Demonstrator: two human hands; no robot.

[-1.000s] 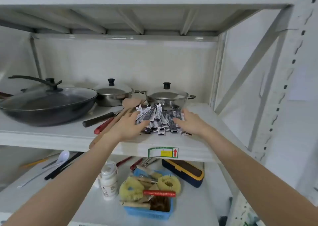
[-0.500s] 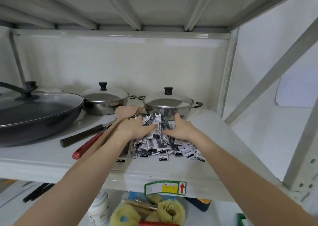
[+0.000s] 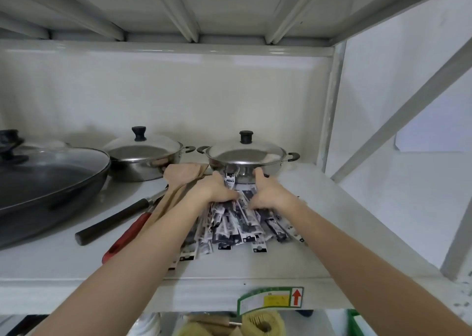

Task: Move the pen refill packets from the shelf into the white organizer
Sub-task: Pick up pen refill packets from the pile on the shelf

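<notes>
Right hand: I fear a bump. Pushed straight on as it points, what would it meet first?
Probably the steel pot just behind the packets; the right hand already looks very near its wall, though depth is unclear.

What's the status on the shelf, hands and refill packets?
Both hands, left hand and right hand, gripping the refill packets. Pile still on shelf. Steel pot right behind; organizer not visible.

A red upward arrow is printed on the green-bordered sticker (image 3: pixel 270 301) stuck to the front edge of the shelf (image 3: pixel 102 294); its small print cannot be read. Print on the refill packets (image 3: pixel 237 228) is too blurred to be read.
</notes>
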